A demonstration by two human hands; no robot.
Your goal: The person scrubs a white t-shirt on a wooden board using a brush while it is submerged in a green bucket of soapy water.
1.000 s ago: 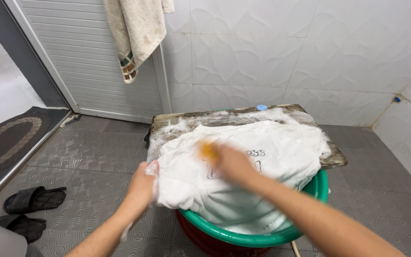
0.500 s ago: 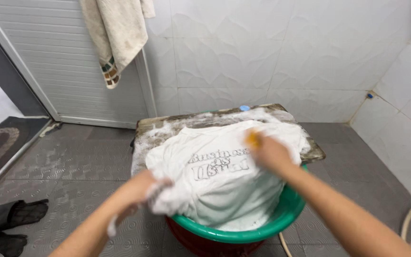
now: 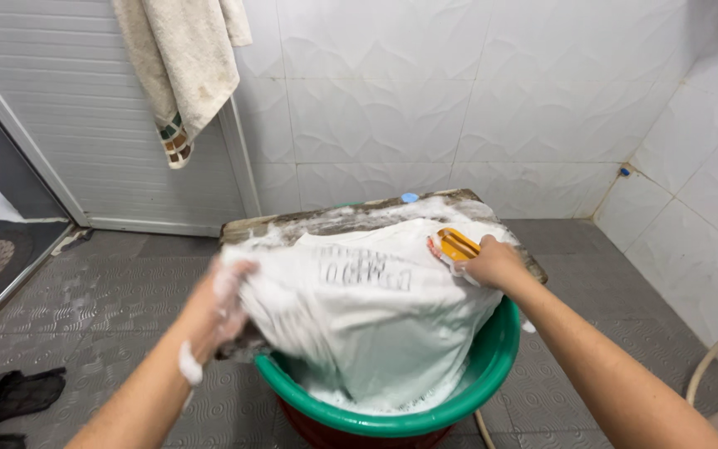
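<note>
We are scrubbing: our right hand (image 3: 492,262) is clenched around the yellow brush (image 3: 456,244), resting on the soapy white shirt (image 3: 367,308). Our left hand (image 3: 213,303) bunches the shirt's edge just beside it, over the green basin (image 3: 492,366) below both hands.

Shirt (image 3: 367,308) draped over board (image 3: 292,223) into basin (image 3: 492,366); towel (image 3: 180,62) hangs behind-left.

Bare forearms, no sleeves; soap foam on left wrist (image 3: 189,366).
</note>
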